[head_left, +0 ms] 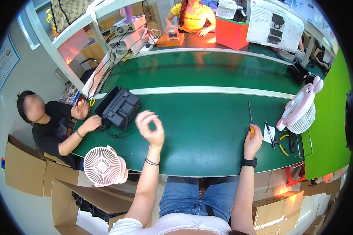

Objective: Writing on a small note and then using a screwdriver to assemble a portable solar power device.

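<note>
My right hand is closed around the orange handle of a screwdriver, whose thin metal shaft points away from me over the green table. Raised above the table left of centre, my left hand has loosely curved fingers with a gap inside them, and nothing shows in it. A black case-like device with a cable lies beyond it, to the left. Just right of the screwdriver are a white paper slip, a black pen and yellow-handled pliers.
A pink fan with animal ears stands at the right; another pink fan is at the near left edge. A co-worker's hand is beside the black device. White rail crosses the green table. Open cardboard boxes stand below.
</note>
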Motion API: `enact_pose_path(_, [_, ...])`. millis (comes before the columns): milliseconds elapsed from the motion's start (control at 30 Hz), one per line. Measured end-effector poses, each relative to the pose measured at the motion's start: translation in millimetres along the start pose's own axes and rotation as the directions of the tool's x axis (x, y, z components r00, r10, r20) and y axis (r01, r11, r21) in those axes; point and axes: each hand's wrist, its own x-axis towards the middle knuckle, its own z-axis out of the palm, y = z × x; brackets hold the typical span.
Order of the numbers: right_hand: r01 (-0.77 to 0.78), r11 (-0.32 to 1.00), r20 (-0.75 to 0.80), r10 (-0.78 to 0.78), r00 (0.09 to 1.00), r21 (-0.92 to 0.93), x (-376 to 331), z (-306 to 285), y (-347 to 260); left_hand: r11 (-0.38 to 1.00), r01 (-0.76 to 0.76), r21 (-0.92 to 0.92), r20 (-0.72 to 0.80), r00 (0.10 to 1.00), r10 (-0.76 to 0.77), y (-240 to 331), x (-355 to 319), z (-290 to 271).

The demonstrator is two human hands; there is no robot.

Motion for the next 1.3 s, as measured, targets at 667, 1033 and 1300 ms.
enact_pose_path(667, [-0.032,0.999,-0.159,0.036,0.987,0.027,1,-12,-24,0.989,0.002,-0.149,0.931,0.337,0.140,30,-57,37])
enact_pose_path(1033, [0.176,0.924,0.055,-0.206,0.977,0.341,4,-12,-34,0.979,0.051,-0.200,0.933,0.314,0.174,37,-62,41])
enact_pose_path(1300, [0.141,0.936,0.280,-0.236,0.930,0.323,0,-12,-40,0.977,0.036,-0.209,0.919,0.348,0.184,33,-64,40])
